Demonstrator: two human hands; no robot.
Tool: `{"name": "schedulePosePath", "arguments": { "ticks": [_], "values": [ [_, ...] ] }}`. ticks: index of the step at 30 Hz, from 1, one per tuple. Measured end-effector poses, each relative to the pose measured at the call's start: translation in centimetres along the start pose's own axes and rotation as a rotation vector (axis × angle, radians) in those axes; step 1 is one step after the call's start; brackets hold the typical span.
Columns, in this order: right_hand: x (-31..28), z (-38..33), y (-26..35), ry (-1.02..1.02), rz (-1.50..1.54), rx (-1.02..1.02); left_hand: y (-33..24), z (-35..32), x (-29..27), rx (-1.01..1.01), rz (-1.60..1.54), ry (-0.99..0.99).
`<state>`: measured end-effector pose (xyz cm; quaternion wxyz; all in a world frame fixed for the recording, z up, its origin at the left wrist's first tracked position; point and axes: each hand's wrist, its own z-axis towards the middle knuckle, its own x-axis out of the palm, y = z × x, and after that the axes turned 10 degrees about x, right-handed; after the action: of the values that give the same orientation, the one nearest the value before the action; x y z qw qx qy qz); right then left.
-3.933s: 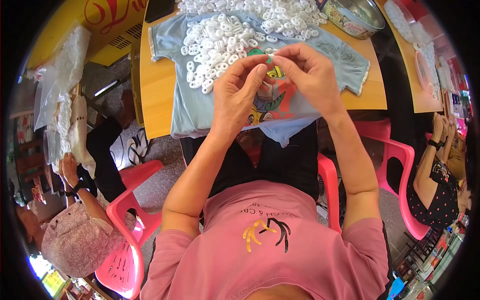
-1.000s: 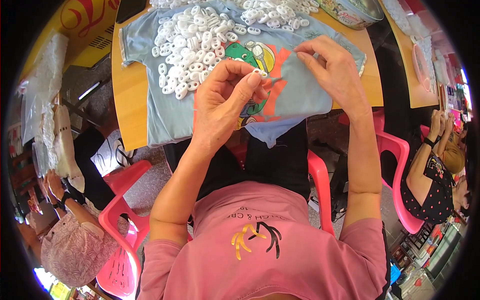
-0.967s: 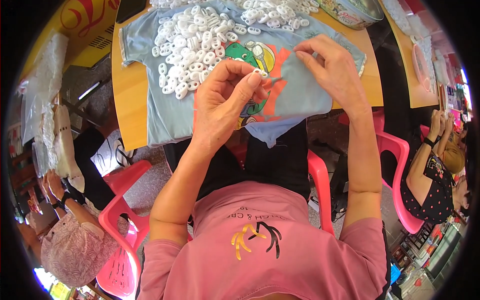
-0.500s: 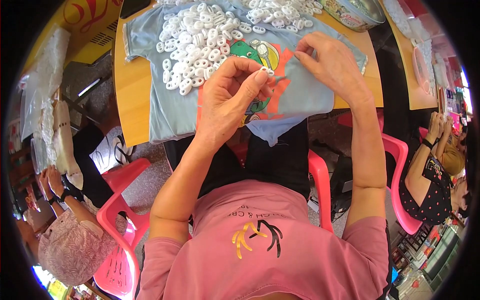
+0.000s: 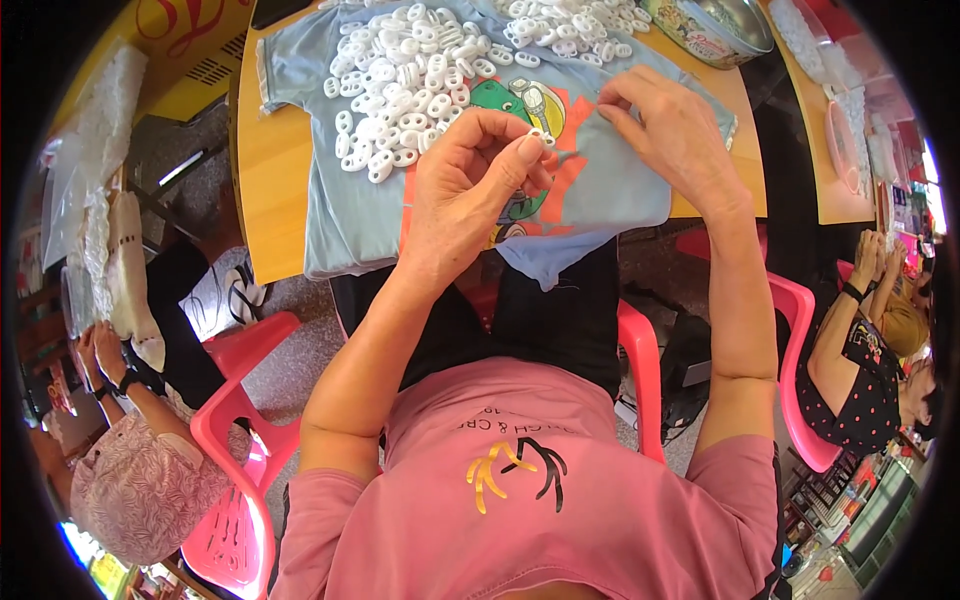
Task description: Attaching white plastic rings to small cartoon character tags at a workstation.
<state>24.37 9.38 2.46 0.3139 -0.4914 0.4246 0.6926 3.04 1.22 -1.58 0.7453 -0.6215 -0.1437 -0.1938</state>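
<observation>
My left hand is closed, pinching a small white two-holed plastic piece between thumb and forefinger. To its right my right hand hovers apart from it, with thumb and forefinger drawn together. Whatever its fingertips may hold is too small to make out. Below both hands a light blue T-shirt with a green and orange cartoon print covers much of the table. A large heap of similar white pieces lies on it beyond my left hand. A second heap sits farther right.
The wooden table has a round printed tin at its far right. Pink plastic chairs stand around. A person in a patterned top works at the left, and another in dotted black clothing at the right. Another table stands farther right.
The view has shifted slightly, so the table and heaps appear a little farther right. Both hands keep nearly the same pose, and the white piece stays pinched in my left hand.
</observation>
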Motion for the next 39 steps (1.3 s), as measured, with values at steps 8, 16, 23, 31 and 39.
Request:
{"name": "schedulePosePath", "arguments": {
  "ticks": [8,16,23,31,39],
  "values": [
    [0.1,0.6,-0.2,-0.038,-0.139,-0.101,-0.1,0.0,0.1,-0.01,0.022,0.002],
    [-0.9,-0.7,0.5,-0.115,0.246,0.069,0.1,0.0,-0.1,0.0,0.033,-0.007],
    [0.4,-2.3,3.5,0.04,1.034,0.291,0.1,0.0,0.0,0.005,0.034,-0.012],
    [2.3,-3.0,5.1,0.148,1.389,0.398,0.1,-0.1,0.0,-0.01,0.074,0.009],
    [2.1,-3.1,5.5,0.177,1.286,0.374,-0.1,-0.2,0.1,-0.003,0.096,0.013]
  ]
}}
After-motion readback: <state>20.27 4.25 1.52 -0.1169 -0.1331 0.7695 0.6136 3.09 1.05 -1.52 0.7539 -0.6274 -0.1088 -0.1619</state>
